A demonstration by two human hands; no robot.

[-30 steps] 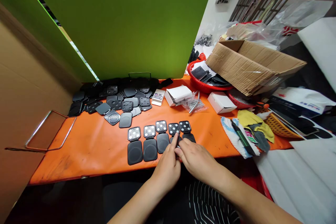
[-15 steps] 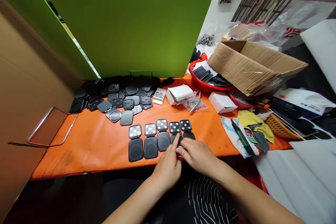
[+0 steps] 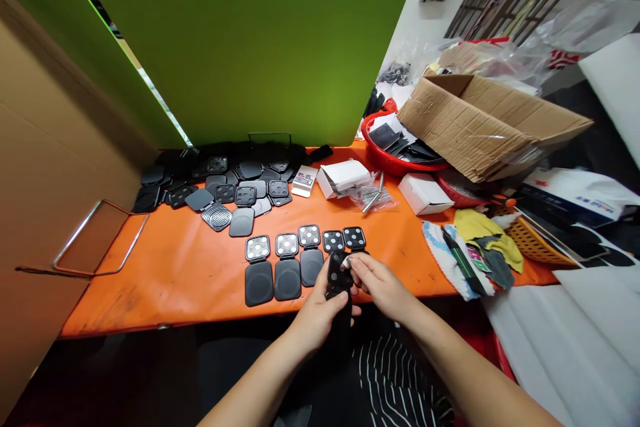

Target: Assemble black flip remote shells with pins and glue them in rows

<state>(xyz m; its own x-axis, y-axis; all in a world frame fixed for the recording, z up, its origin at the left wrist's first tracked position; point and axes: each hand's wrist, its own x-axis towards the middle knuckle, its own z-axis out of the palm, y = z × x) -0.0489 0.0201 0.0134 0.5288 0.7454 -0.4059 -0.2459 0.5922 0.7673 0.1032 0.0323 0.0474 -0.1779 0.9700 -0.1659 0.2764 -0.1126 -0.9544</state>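
Observation:
My left hand point(image 3: 320, 313) grips a black hinged square case point(image 3: 336, 268), tilted up over the table's front edge, its dotted half uppermost. My right hand point(image 3: 383, 287) pinches a small white piece point(image 3: 346, 262) against that half; its exact form is too small to tell. Just beyond my hands lies a row of similar opened cases. The leftmost case point(image 3: 259, 283) has a plain black lower half and an upper half with white dots, as do its neighbours. My hands partly cover the two cases at the right end, whose dotted halves point(image 3: 354, 237) still show.
Piled black cases point(image 3: 242, 221) lie at the back left of the orange table point(image 3: 190, 280). Small white boxes point(image 3: 425, 194) and a bag of metal rods point(image 3: 373, 197) lie farther back. At right are a red basin point(image 3: 395, 163), a cardboard box point(image 3: 465, 127) and cloths point(image 3: 487, 233).
My left hand has turned from pointing over the row to gripping a black case, now in plain view. My right hand has shifted slightly right and pinches a white piece at it.

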